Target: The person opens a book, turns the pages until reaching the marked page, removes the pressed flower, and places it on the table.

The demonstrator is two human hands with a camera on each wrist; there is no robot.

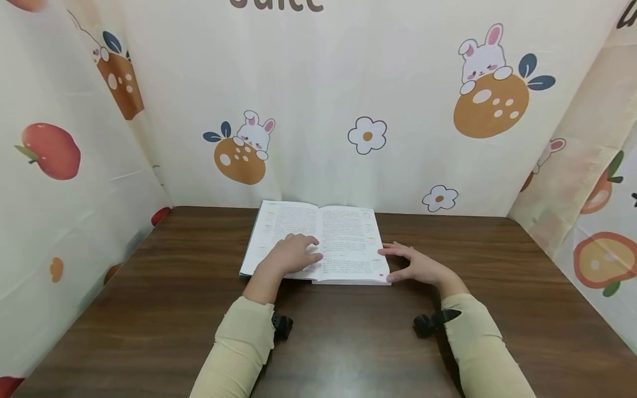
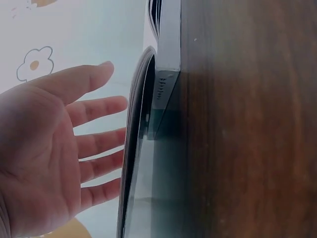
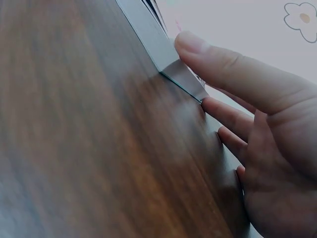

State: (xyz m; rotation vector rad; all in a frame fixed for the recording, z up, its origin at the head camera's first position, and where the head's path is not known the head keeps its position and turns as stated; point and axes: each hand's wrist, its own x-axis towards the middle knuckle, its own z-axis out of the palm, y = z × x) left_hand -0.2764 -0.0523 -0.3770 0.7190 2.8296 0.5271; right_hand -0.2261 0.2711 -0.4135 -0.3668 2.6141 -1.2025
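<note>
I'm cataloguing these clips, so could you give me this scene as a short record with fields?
Surface: brown table
Object: open book, lying near the table's far edge
Left hand: over the left page
Right hand: at the book's right edge, thumb by the near corner
Sleeves: pale yellow, both arms
Backdrop: pale, printed with rabbits, fruit, flowers

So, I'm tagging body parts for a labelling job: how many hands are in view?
2: the left hand over the left half of the open book, and the right hand at its right edge. No other hand shows.
</note>
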